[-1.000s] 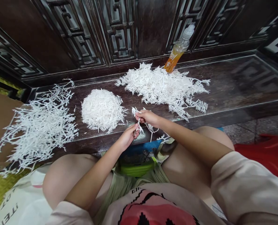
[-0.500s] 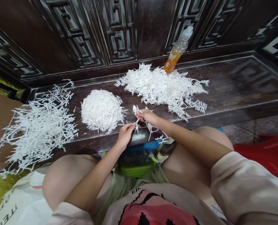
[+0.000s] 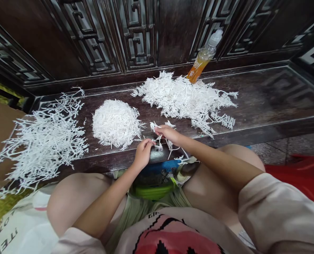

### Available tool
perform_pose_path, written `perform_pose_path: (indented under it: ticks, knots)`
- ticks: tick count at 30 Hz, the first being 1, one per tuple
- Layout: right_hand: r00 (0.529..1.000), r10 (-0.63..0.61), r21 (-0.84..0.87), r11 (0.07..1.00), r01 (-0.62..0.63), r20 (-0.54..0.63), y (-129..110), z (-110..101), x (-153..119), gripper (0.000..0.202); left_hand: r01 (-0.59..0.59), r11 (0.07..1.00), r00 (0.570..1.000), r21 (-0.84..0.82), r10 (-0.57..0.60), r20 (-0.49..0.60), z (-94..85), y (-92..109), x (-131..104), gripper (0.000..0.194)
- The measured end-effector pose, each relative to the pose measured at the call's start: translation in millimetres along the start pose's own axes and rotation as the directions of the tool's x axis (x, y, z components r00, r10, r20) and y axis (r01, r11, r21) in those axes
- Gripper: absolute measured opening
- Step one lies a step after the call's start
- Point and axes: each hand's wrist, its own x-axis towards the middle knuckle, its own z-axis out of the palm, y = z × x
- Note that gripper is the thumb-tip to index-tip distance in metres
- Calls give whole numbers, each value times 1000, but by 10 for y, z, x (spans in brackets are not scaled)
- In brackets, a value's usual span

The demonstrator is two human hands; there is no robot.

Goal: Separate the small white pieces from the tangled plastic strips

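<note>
Item: white plastic sprig (image 3: 160, 135), branched, with small tabs along thin stems. I see it held over the front edge of the counter (image 3: 265, 102), between both hands, with loose ends hanging below them.

Right hand (image 3: 169, 133): fingers closed on the upper part of the sprig, thumb and forefinger pinching.

Left hand (image 3: 143, 152): fingertips closed on a small piece at the sprig's lower part, just beside the right hand; the two hands nearly touch.

Round heap of small white pieces (image 3: 116, 121): on the counter, just left of the hands, compact and domed.

Tangled pile of white sprigs (image 3: 184, 97): on the counter behind the hands, spread wide toward the right.

Loose spread of bare white stems (image 3: 42, 141): at the counter's left end, reaching over its edge.

Bottle of orange drink (image 3: 203, 56): white cap, leaning against the dark carved wooden panel (image 3: 135, 35) at the back, its base touching the tangled pile.

Green object (image 3: 153, 190): between my knees, below the counter edge; I cannot tell what it is
</note>
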Motion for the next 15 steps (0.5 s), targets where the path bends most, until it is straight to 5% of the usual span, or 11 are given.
perform_pose_path:
  ticks: [7, 15]
  knots:
    - [999, -33, -67, 997, 34, 18, 11, 10, -16, 32, 40, 987, 994, -156, -23, 110, 22, -19, 5, 34]
    - [993, -44, -58, 997, 51, 109, 11, 27, -38, 32, 9, 999, 987, -36, -3, 162, 39, 47, -52, 28]
